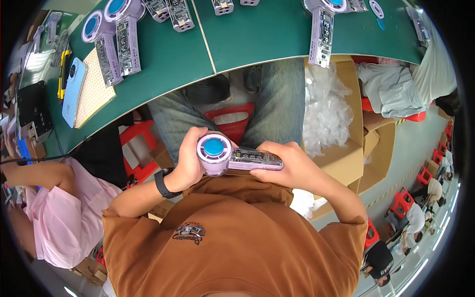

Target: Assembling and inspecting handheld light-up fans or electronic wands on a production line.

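A lavender handheld fan (pixel 247 157) lies sideways between my hands, above my lap and off the table. Its round head, with a blue disc (pixel 213 147) in the middle, is to the left; circuitry shows through the clear handle on the right. My left hand (pixel 189 156) wraps the head from its outer side, thumb along the rim. My right hand (pixel 293 163) grips the handle's end between thumb and fingers. Similar fans lie on the green table (pixel 163 59): two at the far left, one (pixel 322 39) at the far right.
Left on the table are a light blue phone (pixel 74 94), a yellow cutter (pixel 63 74) and a black device (pixel 34 106). Several fan handles (pixel 180 15) lie at the back. A cardboard box (pixel 349 123) of clear plastic bags (pixel 326 109) stands right. A co-worker's pink sleeve (pixel 64 222) is left.
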`<act>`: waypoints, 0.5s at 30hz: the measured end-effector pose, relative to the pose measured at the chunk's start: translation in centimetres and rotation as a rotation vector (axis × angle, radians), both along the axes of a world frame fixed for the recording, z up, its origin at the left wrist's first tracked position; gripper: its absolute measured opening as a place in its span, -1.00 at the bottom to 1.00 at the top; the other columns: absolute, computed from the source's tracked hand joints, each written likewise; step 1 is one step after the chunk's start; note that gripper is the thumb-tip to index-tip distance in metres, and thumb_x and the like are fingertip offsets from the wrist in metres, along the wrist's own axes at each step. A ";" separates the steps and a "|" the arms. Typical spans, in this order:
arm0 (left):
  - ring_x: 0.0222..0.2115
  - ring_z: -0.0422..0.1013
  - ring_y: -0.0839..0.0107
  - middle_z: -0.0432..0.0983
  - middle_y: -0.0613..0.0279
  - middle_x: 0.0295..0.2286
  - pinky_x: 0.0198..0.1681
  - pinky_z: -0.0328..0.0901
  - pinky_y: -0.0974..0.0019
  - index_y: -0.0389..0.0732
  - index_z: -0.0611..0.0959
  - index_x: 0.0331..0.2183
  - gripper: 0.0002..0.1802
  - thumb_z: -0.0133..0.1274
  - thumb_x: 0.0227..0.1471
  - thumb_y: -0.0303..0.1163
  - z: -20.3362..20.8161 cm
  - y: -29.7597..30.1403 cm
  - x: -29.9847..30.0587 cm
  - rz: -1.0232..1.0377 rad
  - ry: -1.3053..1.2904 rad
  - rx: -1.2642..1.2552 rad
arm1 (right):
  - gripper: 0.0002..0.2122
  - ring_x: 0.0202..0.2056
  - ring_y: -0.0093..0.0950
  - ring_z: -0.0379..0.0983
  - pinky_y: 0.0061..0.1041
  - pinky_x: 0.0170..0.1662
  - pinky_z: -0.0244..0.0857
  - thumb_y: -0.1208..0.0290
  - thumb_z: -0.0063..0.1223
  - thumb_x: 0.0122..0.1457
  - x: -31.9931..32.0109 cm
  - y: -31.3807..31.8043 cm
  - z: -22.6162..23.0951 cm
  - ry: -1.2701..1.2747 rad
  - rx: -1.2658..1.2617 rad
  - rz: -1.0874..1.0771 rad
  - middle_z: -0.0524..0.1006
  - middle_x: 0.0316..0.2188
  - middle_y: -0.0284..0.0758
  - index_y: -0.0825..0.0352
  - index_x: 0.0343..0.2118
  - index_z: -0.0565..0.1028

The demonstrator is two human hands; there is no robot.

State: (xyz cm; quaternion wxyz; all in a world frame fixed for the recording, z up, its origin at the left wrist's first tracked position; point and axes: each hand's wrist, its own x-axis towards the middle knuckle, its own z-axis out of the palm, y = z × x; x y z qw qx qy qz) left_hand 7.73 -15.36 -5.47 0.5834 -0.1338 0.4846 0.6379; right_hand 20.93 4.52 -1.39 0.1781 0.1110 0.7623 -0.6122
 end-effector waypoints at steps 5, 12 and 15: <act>-0.39 0.49 0.26 0.58 -0.04 -0.43 -0.19 0.37 0.32 -0.43 0.59 -0.43 -0.34 -0.45 0.11 -0.07 0.2 -0.3 -0.1 -0.066 -0.003 0.017 | -0.69 -0.50 -0.24 0.53 -0.44 -0.41 0.35 0.27 0.27 0.00 0.3 0.4 -0.8 -0.025 -0.057 0.101 0.55 -0.53 -0.14 0.40 -0.31 0.48; -0.43 0.48 0.29 0.57 -0.05 -0.44 -0.25 0.36 0.35 -0.45 0.57 -0.43 -0.33 -0.45 0.08 -0.05 -0.3 -0.5 0.8 -0.053 0.001 0.071 | -0.73 -0.61 -0.36 0.39 -0.47 -0.51 0.24 0.28 0.25 0.04 1.3 -0.2 -0.9 -0.008 -0.207 -0.016 0.46 -0.62 -0.20 0.39 -0.41 0.44; -0.43 0.48 0.30 0.57 -0.05 -0.44 -0.24 0.36 0.36 -0.46 0.57 -0.43 -0.32 -0.46 0.08 -0.05 0.4 -0.7 1.7 -0.039 0.066 0.055 | -0.73 -0.63 -0.41 0.37 -0.50 -0.52 0.23 0.28 0.25 0.05 1.6 -0.3 -1.1 0.011 -0.223 -0.044 0.45 -0.64 -0.21 0.39 -0.42 0.44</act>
